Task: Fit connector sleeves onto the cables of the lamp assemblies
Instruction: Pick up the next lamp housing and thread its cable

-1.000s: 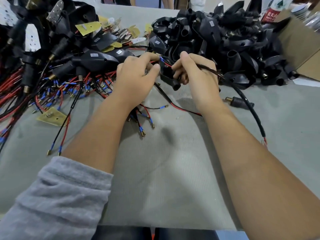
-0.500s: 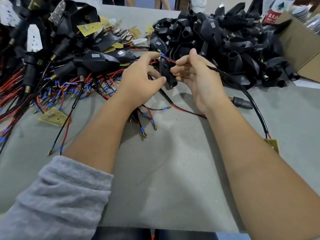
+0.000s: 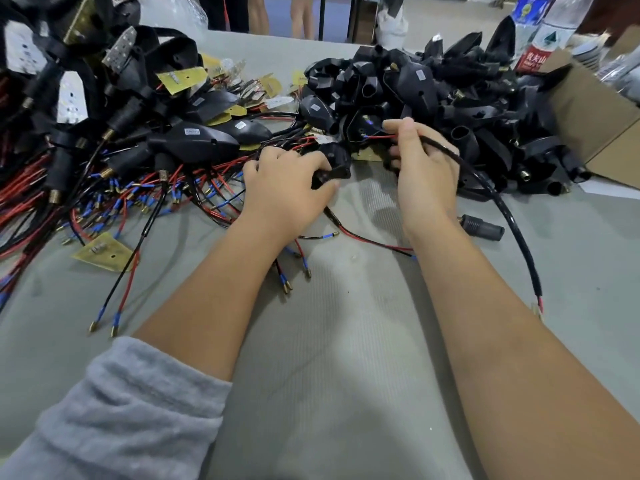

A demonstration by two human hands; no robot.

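My left hand (image 3: 282,188) grips a black lamp housing (image 3: 333,164) low over the grey table, fingers curled round it. My right hand (image 3: 420,168) holds a black sheathed cable (image 3: 498,202) that arcs right and down to a bared red end (image 3: 539,301). A thin red wire (image 3: 379,136) sticks out leftward from between its thumb and forefinger toward the housing pile. A loose black connector sleeve (image 3: 483,228) with a brass tip lies on the table just right of my right wrist.
A heap of empty black housings (image 3: 433,98) fills the back right, beside a cardboard box (image 3: 595,123) and water bottles (image 3: 540,36). Finished assemblies with red and black wires (image 3: 121,188) and yellow circuit boards (image 3: 104,252) crowd the left. A person's legs (image 3: 277,12) stand beyond the table.
My hands have drawn apart: the left one dropped toward the table with the housing, while the right one pulled the cable rightward, drawing the red wire out of the housing.
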